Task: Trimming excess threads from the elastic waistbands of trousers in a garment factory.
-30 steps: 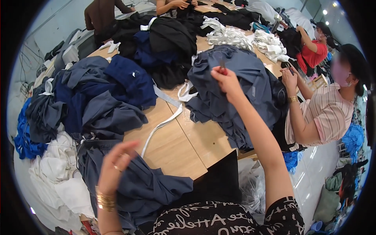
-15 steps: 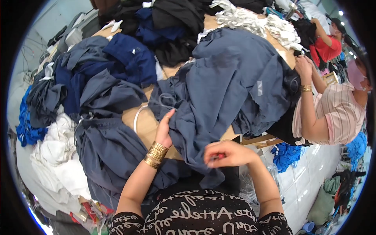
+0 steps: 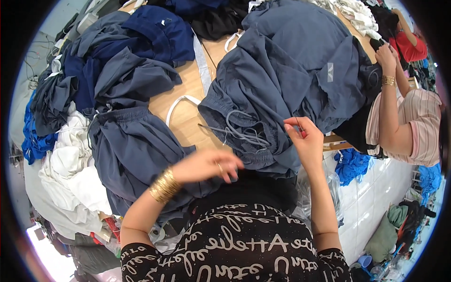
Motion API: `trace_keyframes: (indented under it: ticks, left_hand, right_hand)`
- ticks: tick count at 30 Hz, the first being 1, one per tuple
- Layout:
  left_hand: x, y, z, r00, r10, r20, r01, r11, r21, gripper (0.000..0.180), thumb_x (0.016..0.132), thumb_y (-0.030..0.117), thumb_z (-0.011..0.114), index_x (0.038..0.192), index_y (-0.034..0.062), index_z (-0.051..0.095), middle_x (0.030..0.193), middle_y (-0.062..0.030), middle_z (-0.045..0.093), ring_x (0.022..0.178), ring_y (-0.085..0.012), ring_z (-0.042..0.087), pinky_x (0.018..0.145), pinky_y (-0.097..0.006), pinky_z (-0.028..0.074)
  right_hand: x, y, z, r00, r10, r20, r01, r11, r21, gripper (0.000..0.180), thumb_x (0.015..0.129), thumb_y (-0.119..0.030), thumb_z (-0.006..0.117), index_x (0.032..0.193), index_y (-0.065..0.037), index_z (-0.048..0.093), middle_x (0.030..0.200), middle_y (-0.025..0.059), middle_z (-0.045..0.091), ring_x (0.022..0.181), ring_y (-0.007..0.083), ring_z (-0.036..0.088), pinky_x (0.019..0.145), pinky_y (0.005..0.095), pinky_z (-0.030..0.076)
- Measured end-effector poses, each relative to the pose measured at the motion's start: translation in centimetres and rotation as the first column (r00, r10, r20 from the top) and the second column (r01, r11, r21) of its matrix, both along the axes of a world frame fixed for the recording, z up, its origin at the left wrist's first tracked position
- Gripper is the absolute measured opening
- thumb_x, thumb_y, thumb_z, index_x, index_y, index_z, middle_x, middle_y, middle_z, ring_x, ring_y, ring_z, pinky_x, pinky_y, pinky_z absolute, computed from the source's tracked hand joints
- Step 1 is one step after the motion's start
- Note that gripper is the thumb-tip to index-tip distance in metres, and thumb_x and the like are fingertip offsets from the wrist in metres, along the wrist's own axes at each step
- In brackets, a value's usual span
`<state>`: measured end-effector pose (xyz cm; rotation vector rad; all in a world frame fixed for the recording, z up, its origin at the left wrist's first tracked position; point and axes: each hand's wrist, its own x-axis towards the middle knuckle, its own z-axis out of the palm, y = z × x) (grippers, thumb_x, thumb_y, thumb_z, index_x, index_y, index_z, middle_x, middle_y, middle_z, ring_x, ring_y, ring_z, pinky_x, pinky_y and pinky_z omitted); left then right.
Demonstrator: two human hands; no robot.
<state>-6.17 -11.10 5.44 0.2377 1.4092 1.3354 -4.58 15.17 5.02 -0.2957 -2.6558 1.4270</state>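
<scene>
Shorts (image 3: pixel 282 89) on table (image 3: pixel 188 108) — hands before.

White garments (image 3: pixel 70 174) heaped left; co-worker (image 3: pixel 413 127) right; blue cloth (image 3: pixel 352 164), perhaps scraps.

At your twelve o'clock the shorts (image 3: pixel 291 70) are slate blue with a grey drawstring (image 3: pixel 237 129); your bangles (image 3: pixel 164 185) look gold; the table (image 3: pixel 188 108) is light wood.

A single head-worn fisheye camera is looking steeply down, close over the garment-piled desk (image 3: pixel 188 101), edges bending
</scene>
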Motion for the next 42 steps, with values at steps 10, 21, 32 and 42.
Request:
trace_keyframes:
  ticks: [10, 21, 32, 42]
  left_hand:
    - [0.0, 2.8, -1.6, 0.424, 0.132, -0.896, -0.269, 0.963, 0.015, 0.023, 0.078, 0.015, 0.066, 0.096, 0.003, 0.061, 0.089, -0.0088, 0.06, 0.085, -0.0239, 0.057, 0.076, -0.031, 0.045]
    - [-0.1, 2.5, 0.5, 0.175, -0.156, -0.972, -0.104, 0.979, -0.176, 0.018, 0.073, 0.019, 0.066, 0.085, 0.0083, 0.057, 0.082, -0.0066, 0.053, 0.077, -0.025, 0.055, 0.066, -0.035, 0.041]
    - [-7.6, 0.1, 5.1, -0.446, 0.165, -0.88, -0.499, 0.77, 0.397, 0.03, 0.061, 0.0, 0.067, 0.088, 0.014, 0.068, 0.081, -0.0031, 0.054, 0.076, -0.0208, 0.052, 0.07, -0.033, 0.037]
    - [2.5, 0.5, -4.8, 0.409, 0.349, -0.843, -0.637, 0.77, 0.01, 0.012, 0.08, 0.009, 0.064, 0.091, 0.0058, 0.063, 0.077, -0.0059, 0.058, 0.068, -0.0181, 0.059, 0.063, -0.028, 0.047]
  right_hand:
    - [1.8, -2.1, -0.5, 0.994, 0.107, -0.019, -0.104, 0.99, 0.099, 0.018, 0.076, -0.012, 0.069, 0.089, -0.003, 0.061, 0.079, 0.0086, 0.058, 0.067, 0.0215, 0.058, 0.062, 0.0287, 0.046]
    - [-3.6, -1.6, -0.6, 0.969, 0.248, 0.008, -0.247, 0.96, 0.131, 0.022, 0.065, -0.014, 0.064, 0.072, 0.004, 0.054, 0.063, 0.0184, 0.055, 0.06, 0.0305, 0.057, 0.059, 0.035, 0.045]
    - [-5.2, -1.7, 7.8, 0.899, -0.265, -0.349, 0.051, 0.854, -0.518, 0.017, 0.08, -0.007, 0.061, 0.072, -0.01, 0.046, 0.051, -0.0055, 0.04, 0.036, 0.0022, 0.028, 0.033, 0.0204, 0.018]
    - [3.5, 2.7, -4.0, 0.992, -0.076, 0.105, 0.064, 0.992, 0.113, 0.019, 0.08, -0.017, 0.066, 0.078, 0.0, 0.06, 0.057, 0.0101, 0.058, 0.051, 0.0153, 0.057, 0.052, 0.028, 0.043]
